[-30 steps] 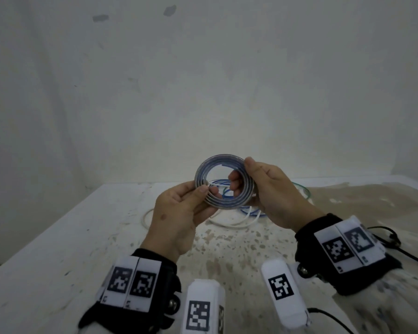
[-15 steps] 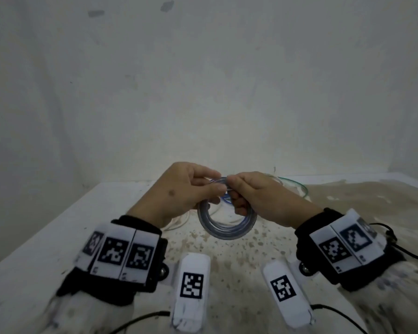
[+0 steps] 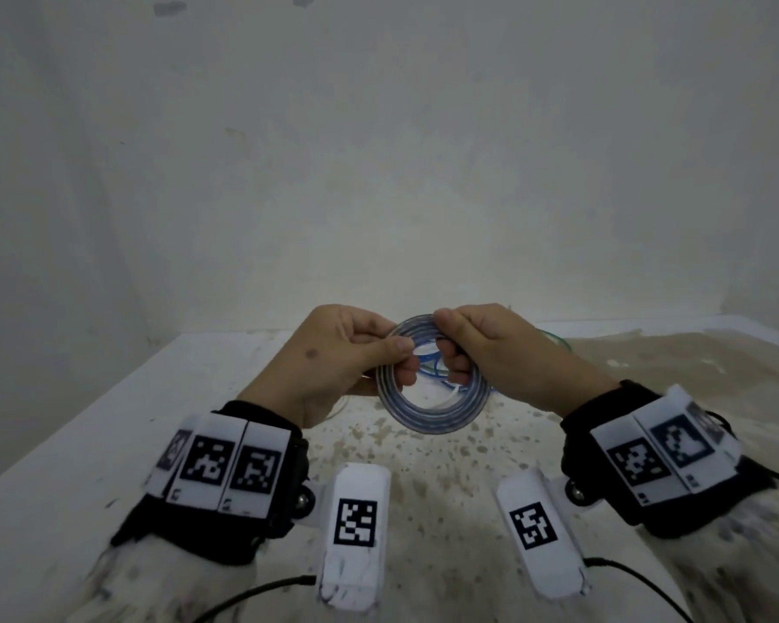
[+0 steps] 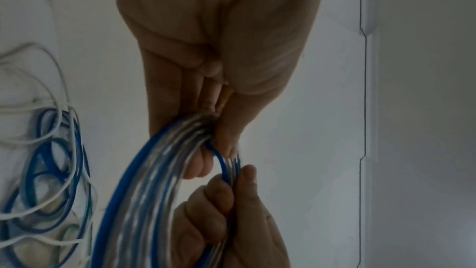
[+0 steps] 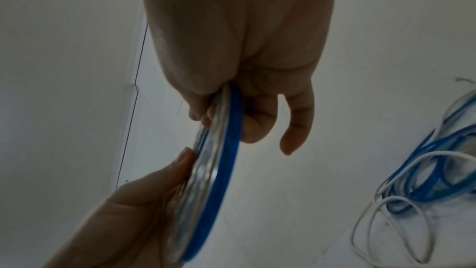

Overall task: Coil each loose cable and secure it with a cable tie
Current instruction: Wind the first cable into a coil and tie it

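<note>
A coiled cable [image 3: 432,413] of blue and silvery turns hangs above the table, gripped at its upper part by both hands. My left hand [image 3: 403,359] pinches the coil's upper left between thumb and curled fingers. My right hand [image 3: 448,348] grips the upper right, thumb on top and fingers curled through the ring. In the left wrist view the coil [image 4: 154,180] runs out of the left fist, with the right hand's fingers [image 4: 221,197] below it. The right wrist view shows the coil [image 5: 216,160] edge-on between both hands. I cannot make out a cable tie.
Loose blue, white and green cables [image 3: 554,341] lie tangled on the stained white table [image 3: 423,478] behind the hands, also as cables [image 4: 46,160] and cables [image 5: 425,170] in the wrist views. A bare wall stands close behind the table.
Both hands have turned knuckles-up and shifted their grip to the coil's top. The coil, earlier held up facing me, now hangs lower beneath the fingers.
</note>
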